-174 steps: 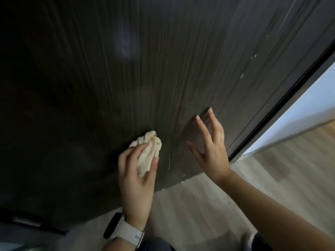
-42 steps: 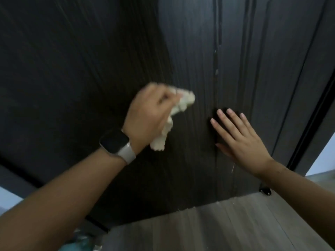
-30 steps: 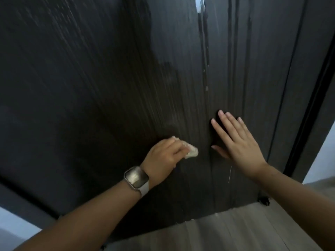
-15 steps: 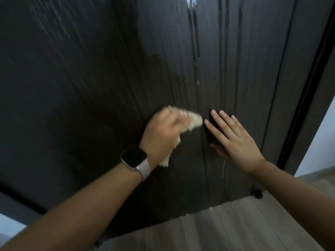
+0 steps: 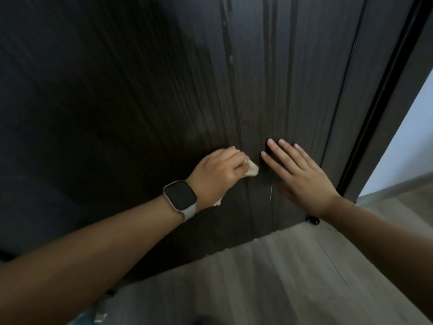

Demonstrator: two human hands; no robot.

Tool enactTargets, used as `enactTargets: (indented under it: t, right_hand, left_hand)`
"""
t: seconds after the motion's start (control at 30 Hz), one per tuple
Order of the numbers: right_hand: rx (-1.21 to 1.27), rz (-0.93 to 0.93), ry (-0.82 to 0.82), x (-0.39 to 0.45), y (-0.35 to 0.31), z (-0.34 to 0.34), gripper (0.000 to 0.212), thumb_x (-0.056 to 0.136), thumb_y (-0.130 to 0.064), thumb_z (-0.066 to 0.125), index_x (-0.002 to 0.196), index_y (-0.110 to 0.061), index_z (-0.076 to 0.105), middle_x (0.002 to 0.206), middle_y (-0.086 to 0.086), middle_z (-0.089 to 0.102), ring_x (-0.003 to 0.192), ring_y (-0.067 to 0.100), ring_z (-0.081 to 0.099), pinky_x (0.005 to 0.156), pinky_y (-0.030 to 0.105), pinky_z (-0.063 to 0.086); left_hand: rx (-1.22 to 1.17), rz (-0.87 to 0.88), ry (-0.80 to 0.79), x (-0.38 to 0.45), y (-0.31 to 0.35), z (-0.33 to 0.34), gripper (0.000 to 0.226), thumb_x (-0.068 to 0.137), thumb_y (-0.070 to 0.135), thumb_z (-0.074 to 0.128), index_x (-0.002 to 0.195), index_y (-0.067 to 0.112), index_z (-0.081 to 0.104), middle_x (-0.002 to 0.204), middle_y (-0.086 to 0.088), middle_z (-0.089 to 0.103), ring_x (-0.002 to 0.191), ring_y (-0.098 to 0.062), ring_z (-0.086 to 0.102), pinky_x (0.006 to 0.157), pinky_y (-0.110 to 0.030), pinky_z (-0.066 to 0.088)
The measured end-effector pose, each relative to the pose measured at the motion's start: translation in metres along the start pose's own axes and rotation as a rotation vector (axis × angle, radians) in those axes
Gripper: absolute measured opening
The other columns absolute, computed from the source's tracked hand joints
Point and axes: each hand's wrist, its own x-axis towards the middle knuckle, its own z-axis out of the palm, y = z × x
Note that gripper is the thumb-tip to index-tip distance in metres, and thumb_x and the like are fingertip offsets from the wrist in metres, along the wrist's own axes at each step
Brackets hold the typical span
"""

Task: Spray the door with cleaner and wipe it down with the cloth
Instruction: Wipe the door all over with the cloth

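My left hand [image 5: 216, 175] grips the cloth [image 5: 87, 169] bunched under curled fingers and presses it to the lower door [image 5: 140, 90]; a wad pokes out past the fingertips, a tail below the palm. Just to its right, my right hand [image 5: 302, 177] lies flat on the door, fingers straight and spread, holding nothing. Drip streaks [image 5: 228, 50] run straight up the panel from the cloth, so I judge the next stroke goes upward, left hand nearer.
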Motion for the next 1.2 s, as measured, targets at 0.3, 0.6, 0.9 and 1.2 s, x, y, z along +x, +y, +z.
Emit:
enactTargets:
  t: [0.3, 0.6, 0.9, 1.2]
  right_hand:
    - [-0.004, -0.003, -0.017, -0.002, 0.0, 0.0, 0.082, 0.088, -0.031, 0.064, 0.154, -0.016, 0.017, 0.162, 0.01, 0.007, 0.149, 0.029, 0.009, 0.119, 0.048, 0.019]
    - [0.007, 0.019, -0.029, 0.003, -0.006, -0.001, 0.087, 0.084, -0.03, 0.068, 0.154, -0.015, 0.018, 0.161, 0.011, 0.007, 0.149, 0.031, 0.008, 0.119, 0.049, 0.016]
    - [0.007, 0.033, -0.112, 0.001, -0.012, -0.021, 0.086, 0.083, -0.026, 0.068, 0.154, -0.013, 0.02, 0.161, 0.014, 0.008, 0.148, 0.032, 0.01, 0.12, 0.049, 0.017]
    - [0.884, 0.385, -0.567, -0.012, -0.119, -0.015, 0.036, 0.095, -0.035, 0.057, 0.128, -0.022, 0.059, 0.118, 0.004, 0.06, 0.099, 0.019, 0.062, 0.081, 0.029, 0.048]
  left_hand:
    - [-0.009, 0.178, -0.706, -0.104, 0.047, 0.084, 0.033, 0.073, 0.016, 0.044, 0.059, 0.018, 0.074, 0.074, 0.005, 0.069, 0.069, -0.013, 0.066, 0.071, -0.022, 0.054]
    - [-0.044, 0.035, -0.278, -0.031, 0.023, 0.048, 0.044, 0.078, 0.008, 0.032, 0.093, 0.004, 0.073, 0.094, -0.01, 0.066, 0.088, -0.028, 0.064, 0.082, -0.039, 0.055]
    - [-0.157, -0.44, -0.721, -0.122, 0.067, 0.057, 0.034, 0.092, 0.008, 0.056, 0.124, 0.013, 0.065, 0.126, -0.007, 0.056, 0.117, -0.023, 0.051, 0.1, -0.029, 0.038]
    - [-1.054, -1.655, 0.023, -0.15, 0.084, 0.016, 0.03, 0.074, 0.009, 0.082, 0.097, 0.019, 0.065, 0.098, 0.002, 0.067, 0.091, -0.011, 0.065, 0.075, -0.022, 0.052]
